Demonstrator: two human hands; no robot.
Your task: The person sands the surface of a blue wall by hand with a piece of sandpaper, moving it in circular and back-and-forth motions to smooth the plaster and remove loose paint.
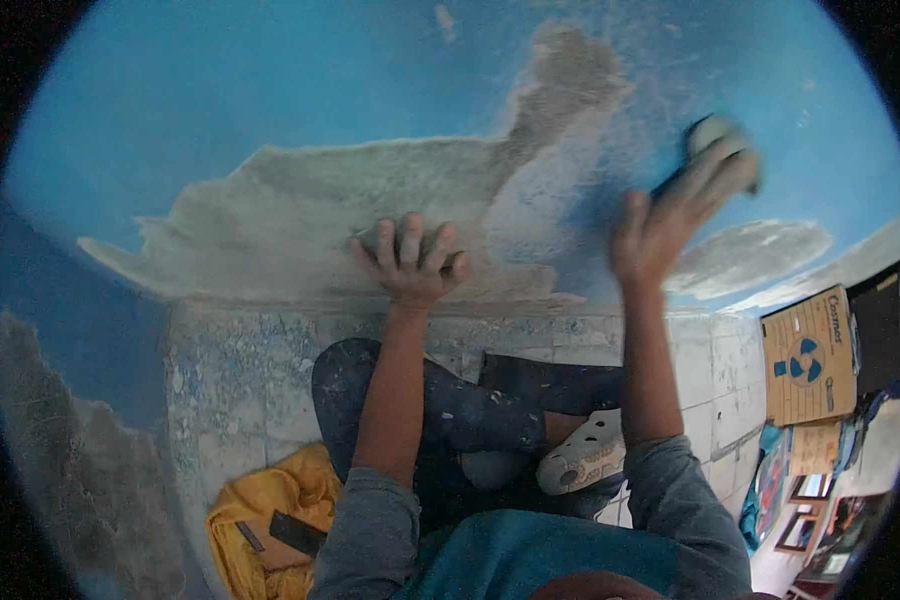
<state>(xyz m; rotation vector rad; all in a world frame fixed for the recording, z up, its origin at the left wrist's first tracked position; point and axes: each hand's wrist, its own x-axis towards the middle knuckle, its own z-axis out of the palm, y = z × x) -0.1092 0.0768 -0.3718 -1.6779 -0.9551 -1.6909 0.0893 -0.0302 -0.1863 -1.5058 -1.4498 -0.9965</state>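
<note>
I sit on the floor facing a blue wall (220, 90) with a wide patch of grey-white filler (300, 220) across it. My left hand (410, 262) presses flat on the lower edge of that patch, fingers apart and slightly bent, holding nothing that I can make out. My right hand (660, 225) is raised further right and is blurred by motion. It grips a dark sanding block with a pale grey pad (722, 150) against the wall, beside a dusty, scuffed streak (570, 90) that runs upward.
My paint-spattered trouser legs (450, 410) and a white clog (585, 455) lie on pale floor tiles (720, 370). A yellow cloth (270, 510) with a flat black object (295, 532) is at lower left. A cardboard box (810, 355) and framed pictures (810, 500) stand at right.
</note>
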